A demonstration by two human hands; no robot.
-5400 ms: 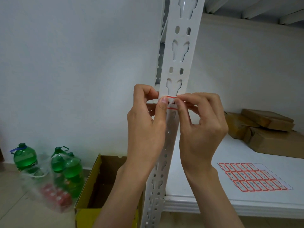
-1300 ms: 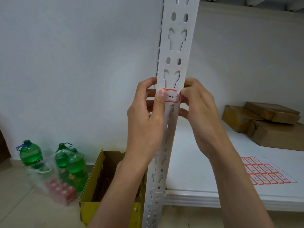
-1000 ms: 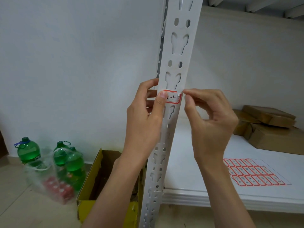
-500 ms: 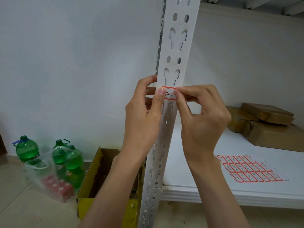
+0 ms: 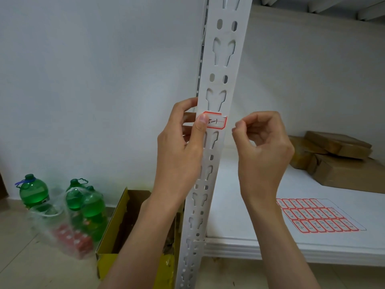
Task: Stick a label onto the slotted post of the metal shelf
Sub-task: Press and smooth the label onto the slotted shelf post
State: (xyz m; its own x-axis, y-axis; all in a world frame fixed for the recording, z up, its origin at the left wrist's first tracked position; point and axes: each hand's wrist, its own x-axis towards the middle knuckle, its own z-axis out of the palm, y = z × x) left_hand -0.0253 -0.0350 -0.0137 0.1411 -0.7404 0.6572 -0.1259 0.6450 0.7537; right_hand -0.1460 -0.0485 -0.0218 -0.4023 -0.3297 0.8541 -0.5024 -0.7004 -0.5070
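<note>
Lying crosswise on upright post (image 5: 224,65), label (image 5: 215,123), left hand (image 5: 181,151) apparently pressing

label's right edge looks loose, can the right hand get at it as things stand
Probably yes: the right hand is beside the label, with open space between; the left hand's thumb covers only the label's left end.

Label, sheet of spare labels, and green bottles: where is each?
label (image 5: 216,123): head view, on its white middle.
sheet (image 5: 316,218): head view, on its middle row.
bottles (image 5: 33,192): head view, on the leftmost bottle's body.
</note>
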